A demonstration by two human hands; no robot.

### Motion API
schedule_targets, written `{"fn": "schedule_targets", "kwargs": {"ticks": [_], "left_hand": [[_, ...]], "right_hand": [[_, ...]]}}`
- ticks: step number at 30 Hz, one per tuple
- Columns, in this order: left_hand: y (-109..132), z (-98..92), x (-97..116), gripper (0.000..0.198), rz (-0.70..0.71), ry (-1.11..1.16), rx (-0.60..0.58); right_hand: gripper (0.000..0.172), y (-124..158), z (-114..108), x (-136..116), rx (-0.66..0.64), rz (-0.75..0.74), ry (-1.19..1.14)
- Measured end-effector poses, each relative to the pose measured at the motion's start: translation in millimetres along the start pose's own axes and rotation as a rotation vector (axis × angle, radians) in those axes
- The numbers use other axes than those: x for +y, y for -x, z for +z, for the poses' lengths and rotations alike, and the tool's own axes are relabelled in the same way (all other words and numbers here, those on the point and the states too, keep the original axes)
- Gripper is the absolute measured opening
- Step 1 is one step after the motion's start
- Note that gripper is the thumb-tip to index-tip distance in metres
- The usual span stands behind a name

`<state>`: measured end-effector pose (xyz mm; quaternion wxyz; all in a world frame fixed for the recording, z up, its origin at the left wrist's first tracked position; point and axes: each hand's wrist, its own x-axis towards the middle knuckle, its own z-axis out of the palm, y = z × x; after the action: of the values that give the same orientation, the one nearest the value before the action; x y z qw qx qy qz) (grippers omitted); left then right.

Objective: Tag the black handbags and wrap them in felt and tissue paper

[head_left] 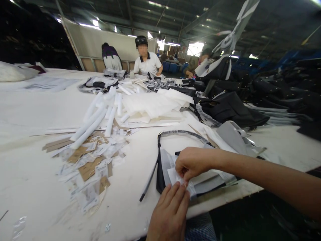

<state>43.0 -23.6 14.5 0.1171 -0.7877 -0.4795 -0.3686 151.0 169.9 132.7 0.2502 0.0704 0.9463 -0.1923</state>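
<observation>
A dark handbag (161,179) lies on its side near the table's front edge, with a light grey covering over it and its strap (185,133) looped behind, partly wrapped in clear film. On top of the bag is a clear-and-white plastic packet (173,175). My right hand (194,162) reaches in from the right, fingers curled and pinching at the packet. Just below it, my left hand (170,211) lies flat with fingers stretched out, the tips touching the packet's lower part. What exactly sits between the right fingertips is partly hidden.
Brown tags and small clear bags (87,167) are heaped to the left. White rolls (90,127) and white sheets (152,103) lie beyond. Dark bags (230,108) are piled right. A co-worker in a white shirt (147,63) is across the table (30,113); other people are farther back.
</observation>
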Motion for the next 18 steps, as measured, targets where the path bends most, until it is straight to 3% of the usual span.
{"fn": "schedule_targets", "kwargs": {"ticks": [12, 18], "left_hand": [[7, 3.2, 0, 0.039, -0.033, 0.035, 0.027], [8, 7.7, -4, 0.039, 0.079, -0.008, 0.047]], "right_hand": [[0.020, -13, -6, -5, -0.083, 0.082, 0.115], [0.024, -20, -8, -12, -0.096, 0.120, 0.255]]}}
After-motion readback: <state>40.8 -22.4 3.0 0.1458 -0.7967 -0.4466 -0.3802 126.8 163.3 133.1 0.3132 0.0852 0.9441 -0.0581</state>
